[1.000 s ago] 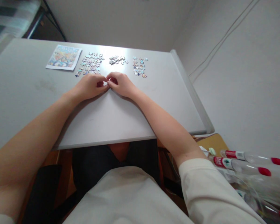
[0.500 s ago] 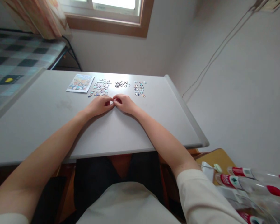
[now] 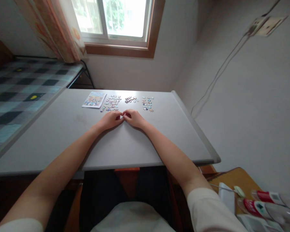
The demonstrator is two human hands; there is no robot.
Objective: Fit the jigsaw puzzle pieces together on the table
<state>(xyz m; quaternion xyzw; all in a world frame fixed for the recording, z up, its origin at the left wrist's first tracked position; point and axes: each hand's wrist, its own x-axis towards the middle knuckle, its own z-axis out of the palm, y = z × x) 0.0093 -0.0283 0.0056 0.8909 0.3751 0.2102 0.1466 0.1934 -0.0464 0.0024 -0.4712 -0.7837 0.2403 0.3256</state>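
Observation:
My left hand (image 3: 111,120) and my right hand (image 3: 134,118) meet fingertip to fingertip just above the white table. Both are closed in a pinch, and whatever sits between the fingertips is too small to make out. Just beyond my left hand, small jigsaw puzzle pieces (image 3: 113,102) are laid out in rows. A heaped cluster of pieces (image 3: 131,100) lies behind the hands, and a third group of pieces (image 3: 148,103) is spread past my right hand. To the left of the pieces lies a printed picture sheet (image 3: 94,100) with a colourful scene.
The white table (image 3: 62,135) has a raised rim at its right side. A bed with a checked cover (image 3: 38,87) stands at the left. At lower right, a yellow stool-like surface (image 3: 246,177) holds plastic bottles (image 3: 253,206) with red labels. A window (image 3: 120,19) is ahead.
The camera view has tilted upward, so the window shows more and the table sits lower. Both hands stay together in the same pinch, with little visible movement over the table.

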